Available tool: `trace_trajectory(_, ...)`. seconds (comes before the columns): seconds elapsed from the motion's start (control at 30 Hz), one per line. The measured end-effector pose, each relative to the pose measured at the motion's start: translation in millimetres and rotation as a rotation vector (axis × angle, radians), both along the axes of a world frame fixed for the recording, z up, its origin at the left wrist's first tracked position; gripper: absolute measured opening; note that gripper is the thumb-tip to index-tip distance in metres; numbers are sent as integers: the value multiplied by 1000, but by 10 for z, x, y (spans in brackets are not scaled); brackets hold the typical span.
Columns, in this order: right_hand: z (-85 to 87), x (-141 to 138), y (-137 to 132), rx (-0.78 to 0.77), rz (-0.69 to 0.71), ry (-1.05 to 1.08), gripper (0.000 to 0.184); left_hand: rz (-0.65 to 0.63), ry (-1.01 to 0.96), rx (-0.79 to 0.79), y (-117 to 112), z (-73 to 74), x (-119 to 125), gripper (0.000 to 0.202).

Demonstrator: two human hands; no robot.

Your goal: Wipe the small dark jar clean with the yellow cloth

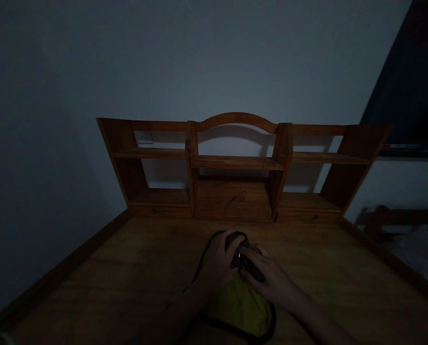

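The room is dim. A yellow fabric piece with a dark trim (243,306) lies on the wooden desk (128,278) in front of me. Both hands meet at its far end over a small dark object (240,250) with a faint glint on it. My left hand (218,261) curls around the dark object from the left. My right hand (267,274) presses on it from the right with fingers closed. What the dark object is cannot be made out.
A wooden hutch with shelves and an arched top rail (237,163) stands at the desk's back against a pale wall. A raised wooden edge (56,273) runs along the left side. A wooden frame (389,218) shows at the right.
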State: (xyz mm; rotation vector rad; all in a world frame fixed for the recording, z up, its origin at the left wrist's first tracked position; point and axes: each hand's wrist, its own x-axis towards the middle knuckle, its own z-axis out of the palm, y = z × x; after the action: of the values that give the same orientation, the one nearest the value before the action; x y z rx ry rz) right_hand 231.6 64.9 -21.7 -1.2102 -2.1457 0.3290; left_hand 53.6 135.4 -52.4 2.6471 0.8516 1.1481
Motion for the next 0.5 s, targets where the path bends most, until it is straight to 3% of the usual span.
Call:
trace_trajectory(0.2, 88, -15, -23, -72, 93, 174, 42, 91, -175, 10, 2, 29, 28, 73)
trace_trajectory(0.33, 38, 22, -9, -222, 169, 475, 38, 76, -152, 56, -13, 104, 7, 75)
trace_trajectory(0.5, -81, 39, 69, -335, 136, 907, 31, 111, -251, -5, -14, 169, 12, 74)
